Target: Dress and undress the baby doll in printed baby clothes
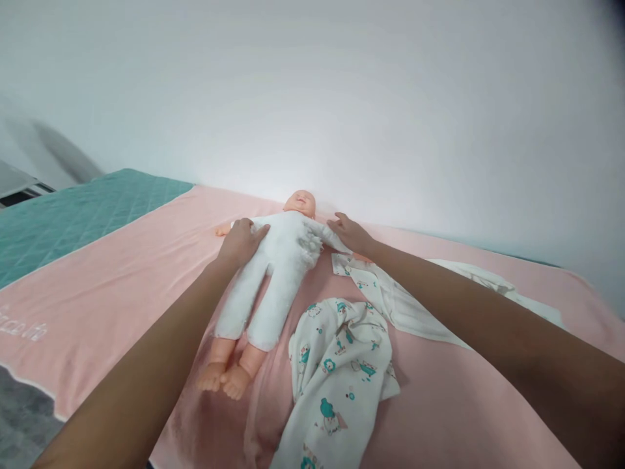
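A baby doll (pixel 273 273) in a white one-piece suit lies on its back on a pink blanket (pixel 122 280), head toward the wall. My left hand (pixel 241 241) rests on the doll's chest and left-side sleeve, fingers curled onto the cloth. My right hand (pixel 349 233) grips the doll's other sleeve near the shoulder, fingers closed on the white fabric. A printed white baby garment (pixel 336 371) with teal animal figures lies crumpled to the right of the doll's legs. A second printed white cloth (pixel 390 296) is spread under my right forearm.
A teal quilted mat (pixel 73 215) covers the bed to the left, beyond the pink blanket. A plain white wall rises just behind the doll's head. The blanket's front left edge drops to a grey floor (pixel 19 423).
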`<state>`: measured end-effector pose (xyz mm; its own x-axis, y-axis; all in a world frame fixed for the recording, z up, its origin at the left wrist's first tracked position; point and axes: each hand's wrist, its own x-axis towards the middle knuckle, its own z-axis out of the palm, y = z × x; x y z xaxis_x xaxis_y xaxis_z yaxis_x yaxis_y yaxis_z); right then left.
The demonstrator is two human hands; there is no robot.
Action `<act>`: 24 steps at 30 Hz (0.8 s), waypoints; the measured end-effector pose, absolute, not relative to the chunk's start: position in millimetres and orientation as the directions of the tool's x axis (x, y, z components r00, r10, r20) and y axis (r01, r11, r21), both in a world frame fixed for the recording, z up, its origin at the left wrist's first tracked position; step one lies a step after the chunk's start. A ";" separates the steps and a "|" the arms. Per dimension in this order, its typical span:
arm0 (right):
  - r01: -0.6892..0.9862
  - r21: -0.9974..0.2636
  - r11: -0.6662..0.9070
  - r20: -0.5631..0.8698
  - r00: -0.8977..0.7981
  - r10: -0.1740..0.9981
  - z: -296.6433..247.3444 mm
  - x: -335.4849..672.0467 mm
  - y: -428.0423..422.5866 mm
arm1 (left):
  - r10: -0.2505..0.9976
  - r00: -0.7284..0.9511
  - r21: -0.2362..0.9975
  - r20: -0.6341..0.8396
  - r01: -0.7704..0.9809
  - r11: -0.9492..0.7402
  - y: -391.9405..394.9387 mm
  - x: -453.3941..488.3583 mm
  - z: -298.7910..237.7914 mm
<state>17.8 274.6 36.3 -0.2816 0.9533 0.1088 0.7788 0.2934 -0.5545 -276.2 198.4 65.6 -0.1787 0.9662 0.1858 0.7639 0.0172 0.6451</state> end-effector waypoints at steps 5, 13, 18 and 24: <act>0.930 -0.354 0.097 0.037 -0.089 0.995 30.6 126.3 231.0 | 0.974 -0.008 0.664 0.226 0.733 -0.148 190.3 -262.6 72.6; 0.988 -0.124 0.089 -0.137 -0.106 0.985 32.3 234.3 141.6 | 0.999 -0.022 0.717 0.049 0.697 -0.020 187.1 -260.8 79.3; 0.942 -0.214 0.259 -0.196 -0.301 0.933 40.5 223.2 88.8 | 0.870 -0.106 0.486 0.481 0.858 -0.164 137.8 -219.3 90.1; 0.924 -0.309 0.226 -0.308 -0.322 0.895 47.3 198.3 18.7 | 0.939 0.178 0.323 0.295 0.906 -0.273 -14.3 -126.8 69.3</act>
<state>198.3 18.7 47.3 -0.3219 0.8951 -0.3084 0.9238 0.2256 -0.3094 -126.8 -14.3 69.3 0.1777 0.9389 0.2946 0.9062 -0.2729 0.3230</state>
